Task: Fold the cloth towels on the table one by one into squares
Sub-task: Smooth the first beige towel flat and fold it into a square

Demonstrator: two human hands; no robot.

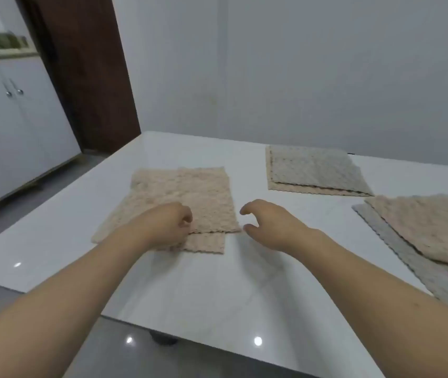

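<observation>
A beige towel [190,197] lies on the white table [217,282], folded over itself with uneven edges. My left hand [168,227] rests on its near edge with the fingers curled; whether it pinches the cloth is hidden. My right hand [266,225] hovers just right of the towel's near right corner, fingers and thumb spread in a loose curl, holding nothing. A folded grey towel on a beige one [313,170] sits at the back right. A loose pile of beige and grey towels [422,236] lies at the right edge.
The table's near edge runs diagonally below my forearms, with grey floor [26,203] beyond it on the left. White cabinets [12,118] and a dark brown door [86,64] stand at the left. A plain wall backs the table.
</observation>
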